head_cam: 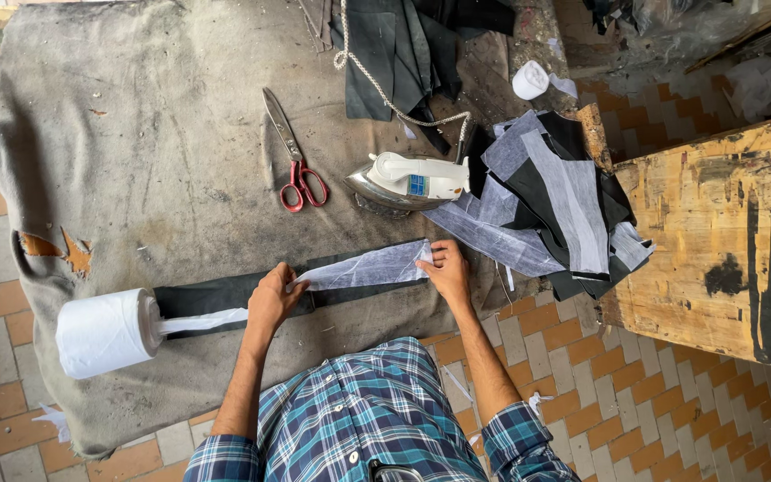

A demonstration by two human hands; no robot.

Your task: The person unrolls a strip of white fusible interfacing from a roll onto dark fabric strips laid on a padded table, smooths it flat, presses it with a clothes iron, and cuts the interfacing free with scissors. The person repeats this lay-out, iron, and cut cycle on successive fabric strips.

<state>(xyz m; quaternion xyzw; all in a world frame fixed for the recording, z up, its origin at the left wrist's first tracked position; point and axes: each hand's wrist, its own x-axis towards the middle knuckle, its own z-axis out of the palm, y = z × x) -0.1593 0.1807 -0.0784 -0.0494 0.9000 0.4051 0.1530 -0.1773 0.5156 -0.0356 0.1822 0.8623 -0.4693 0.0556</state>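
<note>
A long dark fabric strip lies on the grey padded cloth. Over it runs a white sheer interfacing strip, fed from a white roll at the left. My left hand presses down on the strip where it meets the dark fabric. My right hand pinches the strip's right end between its fingers.
A white and chrome iron stands just beyond my hands, with its cord running away. Red-handled scissors lie left of it. A pile of cut dark and white pieces sits at the right, beside a worn wooden board.
</note>
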